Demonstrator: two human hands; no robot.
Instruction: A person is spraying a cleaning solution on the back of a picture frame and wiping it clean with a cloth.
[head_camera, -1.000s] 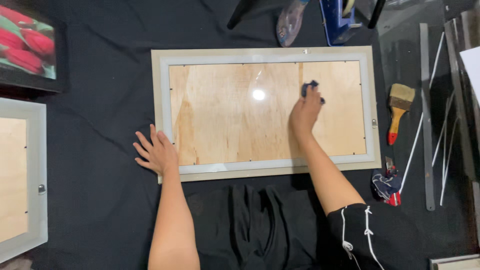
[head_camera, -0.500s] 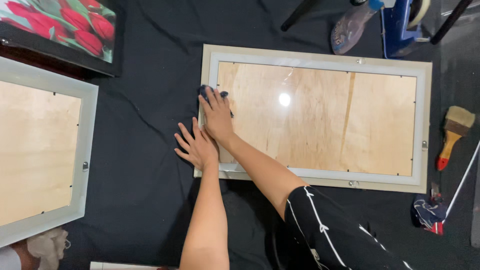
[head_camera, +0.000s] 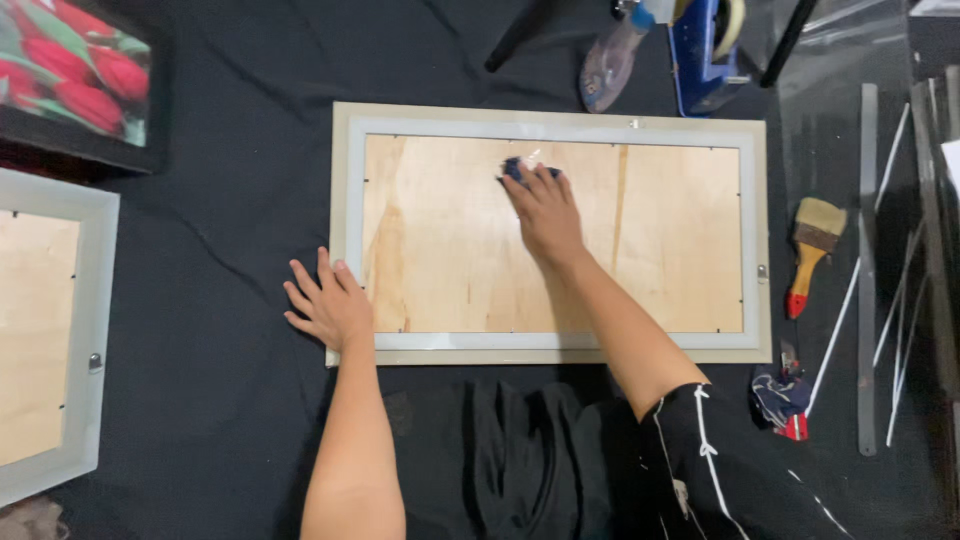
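A pale grey picture frame (head_camera: 550, 342) lies flat on a black cloth, its plywood backing under a shiny pane. My right hand (head_camera: 545, 212) presses a small dark blue cloth (head_camera: 516, 169) onto the upper middle of the pane. My left hand (head_camera: 328, 302) rests flat with fingers spread on the frame's lower left corner and the black cloth beside it.
A second grey frame (head_camera: 55, 340) lies at the left edge, a red flower picture (head_camera: 70, 75) at top left. A spray bottle (head_camera: 612, 60) and blue tape dispenser (head_camera: 705, 50) sit above. A paintbrush (head_camera: 808, 250), metal strips (head_camera: 868, 270) and a small tool (head_camera: 782, 398) lie right.
My right hand with the cloth slid from the frame's right side to its left edge, then back to the upper middle. My left hand stayed on the lower left corner.
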